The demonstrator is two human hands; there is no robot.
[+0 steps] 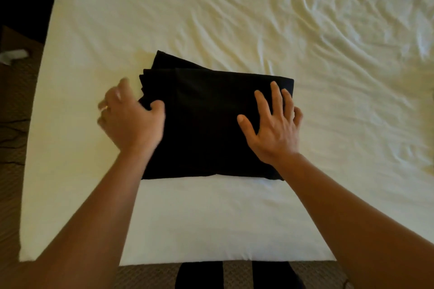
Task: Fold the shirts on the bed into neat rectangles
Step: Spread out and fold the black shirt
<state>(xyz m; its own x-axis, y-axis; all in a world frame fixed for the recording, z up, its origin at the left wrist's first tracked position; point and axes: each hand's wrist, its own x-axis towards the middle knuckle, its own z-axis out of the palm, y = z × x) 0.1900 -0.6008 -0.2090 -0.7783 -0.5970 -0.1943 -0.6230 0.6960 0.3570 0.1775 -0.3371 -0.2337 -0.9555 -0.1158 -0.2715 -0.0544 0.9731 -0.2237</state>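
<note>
Black shirt (206,124) lies folded beneath both hands (274,124).

The shirt (211,124) is all black, with no picture on it. The bed sheet (234,30) is creamy white and plain. The floor carpet (11,171) is brown with a small dotty pattern. A little gold ring (106,107) shines on one finger.

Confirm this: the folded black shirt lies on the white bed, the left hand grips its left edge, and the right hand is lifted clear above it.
Not quite. In the head view the right hand lies flat on the black shirt, fingers spread, not lifted clear. The rest holds: the shirt lies on the white bed and the left hand grips its left edge.
</note>
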